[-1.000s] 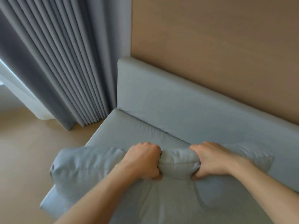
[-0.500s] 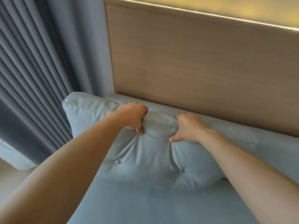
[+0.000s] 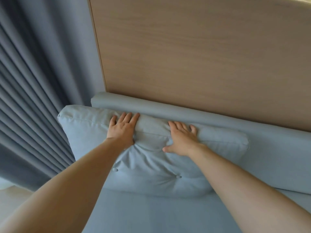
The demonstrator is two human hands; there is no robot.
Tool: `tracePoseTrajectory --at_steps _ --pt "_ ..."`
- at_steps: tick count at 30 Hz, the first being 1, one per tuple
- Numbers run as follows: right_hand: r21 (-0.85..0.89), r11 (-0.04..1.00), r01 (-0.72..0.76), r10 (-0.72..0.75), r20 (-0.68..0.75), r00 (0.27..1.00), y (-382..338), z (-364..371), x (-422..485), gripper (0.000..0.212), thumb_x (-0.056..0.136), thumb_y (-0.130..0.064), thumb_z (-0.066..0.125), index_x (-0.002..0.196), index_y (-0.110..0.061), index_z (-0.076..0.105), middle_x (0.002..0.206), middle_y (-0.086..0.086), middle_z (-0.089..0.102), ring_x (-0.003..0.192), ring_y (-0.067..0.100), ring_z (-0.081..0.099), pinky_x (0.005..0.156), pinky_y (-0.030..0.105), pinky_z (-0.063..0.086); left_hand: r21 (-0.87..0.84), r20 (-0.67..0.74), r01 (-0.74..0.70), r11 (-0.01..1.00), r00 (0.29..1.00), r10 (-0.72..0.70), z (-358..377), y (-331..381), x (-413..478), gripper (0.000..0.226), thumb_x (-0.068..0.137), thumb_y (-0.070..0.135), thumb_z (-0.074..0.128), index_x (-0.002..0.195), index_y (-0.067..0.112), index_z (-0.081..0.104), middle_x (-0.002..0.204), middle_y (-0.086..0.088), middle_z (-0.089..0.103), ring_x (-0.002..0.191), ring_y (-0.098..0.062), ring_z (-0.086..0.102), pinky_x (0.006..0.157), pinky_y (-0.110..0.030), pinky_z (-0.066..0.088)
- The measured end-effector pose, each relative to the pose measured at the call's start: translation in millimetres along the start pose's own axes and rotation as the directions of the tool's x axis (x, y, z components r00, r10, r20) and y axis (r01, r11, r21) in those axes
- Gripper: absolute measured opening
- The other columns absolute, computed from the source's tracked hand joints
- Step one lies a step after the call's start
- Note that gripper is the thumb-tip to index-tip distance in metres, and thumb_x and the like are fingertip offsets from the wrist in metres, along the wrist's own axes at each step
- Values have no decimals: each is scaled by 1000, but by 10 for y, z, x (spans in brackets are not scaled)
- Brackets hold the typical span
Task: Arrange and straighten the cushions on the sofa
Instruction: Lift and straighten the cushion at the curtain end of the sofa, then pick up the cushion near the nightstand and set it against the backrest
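Left hand point(image 3: 123, 130) and right hand point(image 3: 182, 140) press flat, fingers spread, on unlabelled cushion point(image 3: 151, 165).

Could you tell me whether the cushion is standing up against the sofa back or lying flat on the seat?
Standing up: the cushion leans against the sofa back, its bottom edge on the seat.

Just beyond your fingers point(image 3: 127, 117), the sofa backrest point(image 3: 168, 109) and wood wall panel point(image 3: 202, 56) block passage; curtain point(image 3: 33, 98) crowds left; right is open.
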State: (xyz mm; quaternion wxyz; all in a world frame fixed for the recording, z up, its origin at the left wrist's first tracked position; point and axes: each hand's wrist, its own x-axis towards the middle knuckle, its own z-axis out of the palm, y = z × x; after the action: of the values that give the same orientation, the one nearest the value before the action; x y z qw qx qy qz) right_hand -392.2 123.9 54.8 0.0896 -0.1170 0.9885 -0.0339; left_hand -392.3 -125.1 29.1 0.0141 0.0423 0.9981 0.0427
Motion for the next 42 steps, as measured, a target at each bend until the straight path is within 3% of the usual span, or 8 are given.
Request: tracePoseTrajectory --at_steps 5,10,16,20,24,33,40,42 --pt "5 989 -150 149 -149 977 -38 20 -340 117 73 -70 73 160 -20 12 170 1 11 156 20 0 120 55 6 8 67 34 999 997 -35 -152 106 -103 121 81 39 82 164 30 -6 173 -3 5 158 -25 1 125 -54 3" --pt "101 991 -89 107 -193 975 447 -42 -995 108 83 -65 66 161 -22 6 172 -2 -1 155 17 -9 120 50 4 -167 165 -8 986 986 36 -566 865 -268 116 80 32 81 165 31 1 173 0 -6 157 -22 -8 124 -53 0" --pt "207 957 -201 243 -202 949 1653 -49 -2551 86 93 -53 58 160 -22 16 171 -3 7 155 15 2 119 47 14 -441 96 -204 874 957 272 -730 2873 -898 79 88 42 72 156 19 37 164 -5 35 145 -26 38 117 -44 24" --pt "165 886 -434 449 -61 892 2706 226 -4055 78 97 -48 53 160 -22 16 171 -4 8 155 11 5 119 40 13 -508 277 -141 850 907 316 -452 4398 -1727 62 90 54 67 138 17 56 142 -12 59 130 -32 54 106 -41 42" --pt "162 763 -625 625 59 778 3659 582 -5619 74 99 -46 51 160 -22 16 170 -5 13 154 11 9 120 40 18 -560 492 -79 825 769 408 -29 5828 -2778 74 88 65 62 143 16 53 143 -8 58 128 -30 56 108 -43 43" --pt "334 582 -741 711 233 664 5061 1487 -8331 62 97 -14 49 156 -20 30 165 -2 29 149 17 30 115 43 26 -437 667 -303 847 522 531 1123 8352 -5001 112 73 80 68 154 11 35 156 -10 43 141 -30 43 113 -45 35" --pt "457 482 -748 678 346 648 5396 2078 -9395 61 92 -8 48 150 -23 35 158 -5 38 137 20 44 105 45 33 -84 662 -579 811 576 480 1973 9144 -5641 169 37 98 66 162 13 -10 170 -21 5 156 -38 3 117 -63 21" --pt "491 463 -737 664 359 656 5423 2222 -9524 60 94 -9 49 151 -22 34 158 -6 38 137 20 44 106 46 33 -24 628 -581 814 624 464 2150 9158 -5637 169 38 98 66 161 13 -14 166 -24 16 153 -41 15 114 -66 25"
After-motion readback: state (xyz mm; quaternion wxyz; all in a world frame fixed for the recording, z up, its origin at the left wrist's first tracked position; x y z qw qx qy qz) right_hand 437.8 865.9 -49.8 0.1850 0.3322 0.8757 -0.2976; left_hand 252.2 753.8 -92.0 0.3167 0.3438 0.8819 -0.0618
